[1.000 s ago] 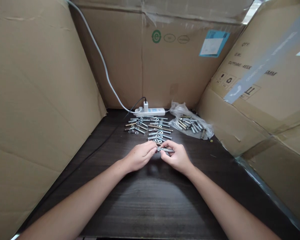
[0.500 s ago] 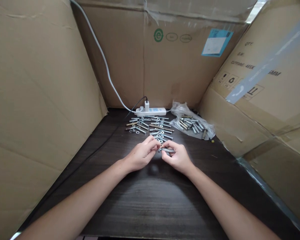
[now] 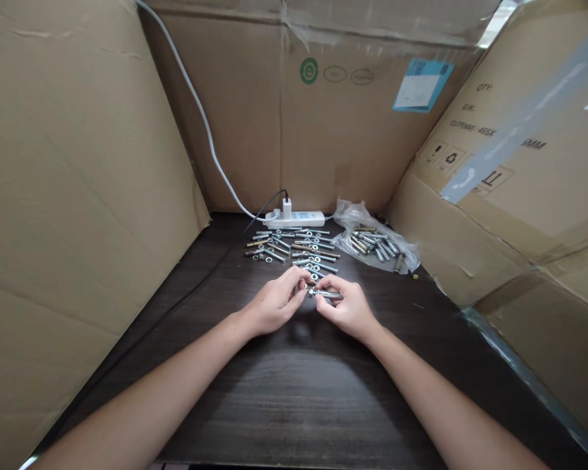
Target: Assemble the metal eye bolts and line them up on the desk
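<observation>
On the dark worktop [image 3: 298,398], well in front of the power strip [image 3: 296,219], both hands meet over one silver bolt [image 3: 327,295]. The right hand [image 3: 349,311] grips its shank, and the left hand [image 3: 273,307] pinches its left end. Between the hands and the power strip lie loose bolts and washers [image 3: 294,251]. A plastic bag of bolts [image 3: 375,243] sits just right of the power strip, and cardboard boxes [image 3: 333,130] stand behind it.

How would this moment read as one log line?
right hand: holds bolt | left hand: pinches its end | loose bolts: laid out behind
</observation>
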